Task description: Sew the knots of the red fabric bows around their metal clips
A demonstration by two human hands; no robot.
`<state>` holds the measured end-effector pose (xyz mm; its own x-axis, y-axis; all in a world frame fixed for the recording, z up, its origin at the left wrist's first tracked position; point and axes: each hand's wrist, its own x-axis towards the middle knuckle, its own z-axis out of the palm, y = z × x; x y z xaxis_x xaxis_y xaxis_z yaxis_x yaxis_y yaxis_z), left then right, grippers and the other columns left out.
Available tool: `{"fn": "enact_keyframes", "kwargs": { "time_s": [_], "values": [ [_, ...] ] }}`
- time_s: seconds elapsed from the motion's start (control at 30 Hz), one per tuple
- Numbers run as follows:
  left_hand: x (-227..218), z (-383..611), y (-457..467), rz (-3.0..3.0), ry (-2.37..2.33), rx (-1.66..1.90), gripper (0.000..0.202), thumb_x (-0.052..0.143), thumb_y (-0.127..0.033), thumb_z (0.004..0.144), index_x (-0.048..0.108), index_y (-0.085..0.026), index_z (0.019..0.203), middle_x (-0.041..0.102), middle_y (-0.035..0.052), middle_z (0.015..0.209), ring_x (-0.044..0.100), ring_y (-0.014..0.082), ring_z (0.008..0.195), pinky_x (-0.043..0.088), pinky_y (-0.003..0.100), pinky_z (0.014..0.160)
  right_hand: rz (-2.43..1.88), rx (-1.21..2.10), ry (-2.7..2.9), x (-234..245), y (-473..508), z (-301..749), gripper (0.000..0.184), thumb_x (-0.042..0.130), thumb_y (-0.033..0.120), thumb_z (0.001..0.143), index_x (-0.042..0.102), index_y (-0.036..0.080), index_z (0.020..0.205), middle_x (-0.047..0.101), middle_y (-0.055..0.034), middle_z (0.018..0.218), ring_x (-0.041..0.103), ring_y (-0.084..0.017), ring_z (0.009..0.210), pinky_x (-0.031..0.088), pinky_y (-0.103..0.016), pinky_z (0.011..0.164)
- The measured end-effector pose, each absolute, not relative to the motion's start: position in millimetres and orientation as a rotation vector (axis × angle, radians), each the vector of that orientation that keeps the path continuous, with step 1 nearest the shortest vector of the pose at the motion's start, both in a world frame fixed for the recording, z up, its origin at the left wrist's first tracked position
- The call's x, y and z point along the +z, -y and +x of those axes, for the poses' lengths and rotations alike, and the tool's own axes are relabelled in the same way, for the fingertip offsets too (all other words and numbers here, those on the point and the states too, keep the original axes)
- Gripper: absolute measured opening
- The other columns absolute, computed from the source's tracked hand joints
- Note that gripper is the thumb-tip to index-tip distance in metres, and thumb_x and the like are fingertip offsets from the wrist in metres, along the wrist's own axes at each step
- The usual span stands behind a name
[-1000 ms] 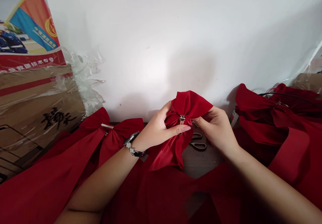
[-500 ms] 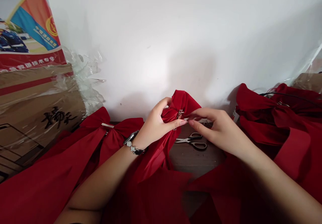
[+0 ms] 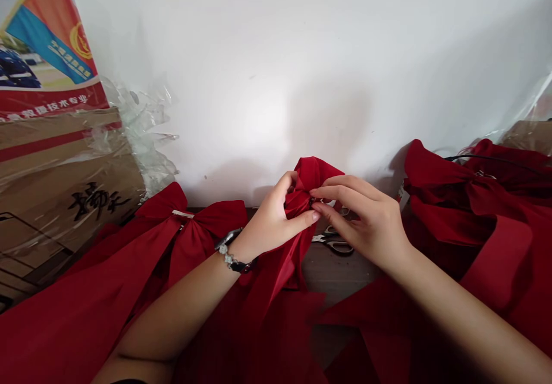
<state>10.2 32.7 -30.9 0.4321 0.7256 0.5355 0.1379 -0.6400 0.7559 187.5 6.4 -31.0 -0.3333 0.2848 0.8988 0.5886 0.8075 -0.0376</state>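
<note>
I hold a red fabric bow (image 3: pixel 317 176) up in front of the white wall. My left hand (image 3: pixel 276 217), with a bracelet at the wrist, is closed around the gathered middle of the bow. My right hand (image 3: pixel 366 217) pinches at the same middle with thumb and forefinger, where a small metal clip sat; the clip is now hidden by the fingers. The bow's tails (image 3: pixel 280 269) hang down to the table. Scissors (image 3: pixel 336 245) lie on the wooden table just behind my right hand.
A finished red bow (image 3: pixel 181 223) lies at the left on more red cloth. A heap of red bows (image 3: pixel 483 200) sits at the right. A plastic-wrapped cardboard box (image 3: pixel 64 183) stands at the far left, under a poster.
The bow's upper loop has been folded narrower. My right hand has moved left onto the bow's middle and now covers the metal clip. My left hand has kept its grip.
</note>
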Motion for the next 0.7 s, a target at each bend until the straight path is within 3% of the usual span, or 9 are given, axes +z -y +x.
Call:
{"fn": "enact_keyframes", "kwargs": {
  "time_s": [0.17, 0.33, 0.43, 0.57, 0.7],
  "values": [
    [-25.6, 3.5, -38.6, 1.832, -0.535, 1.078, 0.020, 0.056, -0.030, 0.089, 0.057, -0.020, 0.107, 0.063, 0.0047, 0.110, 0.060, 0.0207, 0.106, 0.047, 0.035, 0.096, -0.610, -0.580, 1.935, -27.9, -3.5, 192.9, 0.016, 0.060, 0.011, 0.087, 0.065, 0.020, 0.099, 0.067, -0.0059, 0.089, 0.064, -0.014, 0.075, 0.053, -0.026, 0.067],
    [-24.8, 2.3, -40.0, 1.891, -0.492, 0.957, 0.038, 0.070, -0.025, 0.080, 0.056, -0.022, 0.115, 0.062, 0.0054, 0.120, 0.059, 0.0212, 0.113, 0.046, 0.033, 0.099, -0.606, -0.800, 2.010, -26.6, -1.7, 200.8, 0.023, 0.056, 0.006, 0.086, 0.063, 0.023, 0.100, 0.068, -0.0049, 0.089, 0.061, -0.015, 0.070, 0.049, -0.028, 0.059],
    [-28.6, 6.0, -40.7, 1.979, -0.561, 0.966, 0.036, 0.070, -0.029, 0.080, 0.056, -0.022, 0.112, 0.065, 0.0047, 0.115, 0.061, 0.0196, 0.106, 0.048, 0.032, 0.095, -0.553, -0.806, 2.060, -26.3, -4.2, 202.0, 0.023, 0.056, 0.005, 0.085, 0.061, 0.022, 0.099, 0.068, -0.0056, 0.089, 0.062, -0.017, 0.074, 0.049, -0.030, 0.062],
    [-36.2, 7.9, -49.9, 2.137, -0.733, 1.088, 0.035, 0.070, -0.033, 0.079, 0.056, -0.021, 0.109, 0.065, 0.0048, 0.111, 0.061, 0.0196, 0.102, 0.046, 0.033, 0.093, -0.419, -0.536, 1.978, -21.7, 1.1, 195.0, 0.021, 0.055, 0.001, 0.083, 0.060, 0.019, 0.092, 0.063, -0.0058, 0.081, 0.061, -0.018, 0.079, 0.052, -0.033, 0.070],
    [-44.1, 4.0, -67.7, 2.152, -0.869, 1.070, 0.041, 0.069, -0.036, 0.079, 0.053, -0.019, 0.113, 0.063, 0.0075, 0.113, 0.061, 0.0213, 0.102, 0.046, 0.036, 0.093, -0.455, 0.039, 1.729, -9.0, 17.8, 200.1, 0.012, 0.051, 0.012, 0.090, 0.057, 0.022, 0.089, 0.061, -0.0060, 0.086, 0.063, -0.020, 0.089, 0.054, -0.038, 0.078]
  ]
}}
